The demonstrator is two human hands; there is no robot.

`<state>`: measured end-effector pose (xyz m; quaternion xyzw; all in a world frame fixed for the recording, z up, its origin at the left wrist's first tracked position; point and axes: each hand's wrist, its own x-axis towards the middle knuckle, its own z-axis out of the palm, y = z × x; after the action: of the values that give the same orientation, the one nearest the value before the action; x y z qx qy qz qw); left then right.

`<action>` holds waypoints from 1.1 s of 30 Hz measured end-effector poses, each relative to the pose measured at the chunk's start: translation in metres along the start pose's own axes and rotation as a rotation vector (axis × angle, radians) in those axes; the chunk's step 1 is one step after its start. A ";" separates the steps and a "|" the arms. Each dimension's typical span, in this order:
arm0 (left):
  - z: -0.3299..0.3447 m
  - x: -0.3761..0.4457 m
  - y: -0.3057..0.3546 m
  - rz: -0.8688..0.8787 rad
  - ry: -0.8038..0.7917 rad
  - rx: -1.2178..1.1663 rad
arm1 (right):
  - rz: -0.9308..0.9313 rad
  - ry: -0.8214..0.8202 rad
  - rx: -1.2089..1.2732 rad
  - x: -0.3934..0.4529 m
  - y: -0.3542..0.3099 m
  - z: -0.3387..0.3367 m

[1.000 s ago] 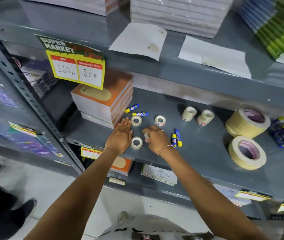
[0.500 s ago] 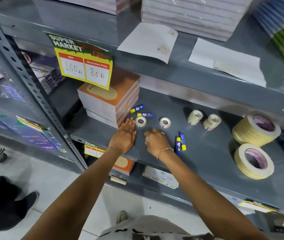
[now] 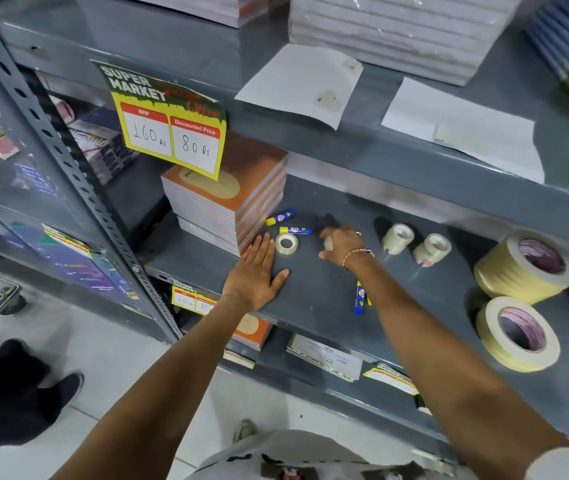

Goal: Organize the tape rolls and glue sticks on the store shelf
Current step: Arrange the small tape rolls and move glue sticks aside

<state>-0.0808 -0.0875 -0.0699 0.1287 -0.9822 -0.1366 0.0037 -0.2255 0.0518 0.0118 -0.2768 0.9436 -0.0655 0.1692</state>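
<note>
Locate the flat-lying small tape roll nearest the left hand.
In the head view, the tape roll lies flat on the shelf, just beyond the left hand, below a glue stick and right of the notebook stack.

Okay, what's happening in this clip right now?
A person is tidying small tape rolls and glue sticks on a grey store shelf. The right hand is closed around a small tape roll deep on the shelf. The left hand lies flat, open, beside another small roll. Two glue sticks lie just behind that roll.
</note>
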 end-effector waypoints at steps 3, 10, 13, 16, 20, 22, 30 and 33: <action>0.000 0.000 0.001 -0.010 -0.002 -0.001 | 0.020 0.034 0.006 0.003 0.002 0.008; 0.004 0.002 -0.002 -0.007 0.009 -0.007 | 0.047 0.072 0.035 -0.003 0.003 0.014; 0.005 0.002 -0.002 -0.003 0.017 -0.003 | 0.044 0.068 0.037 -0.007 0.003 0.014; 0.005 0.003 -0.003 0.006 0.017 0.005 | 0.046 0.070 0.073 -0.013 0.004 0.009; 0.006 0.004 -0.004 0.007 0.018 0.013 | 0.086 0.180 0.096 -0.033 0.028 -0.011; 0.007 0.004 -0.004 0.003 0.011 0.020 | 0.158 0.233 0.065 -0.046 0.053 -0.021; 0.007 0.004 -0.002 0.002 0.020 0.027 | 0.423 0.123 -0.037 -0.084 0.135 -0.012; 0.006 0.004 -0.001 0.002 0.025 0.020 | 0.439 0.092 -0.001 -0.092 0.139 -0.001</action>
<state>-0.0844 -0.0878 -0.0762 0.1294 -0.9835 -0.1253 0.0149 -0.2230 0.2184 0.0080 -0.0617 0.9880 -0.0391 0.1362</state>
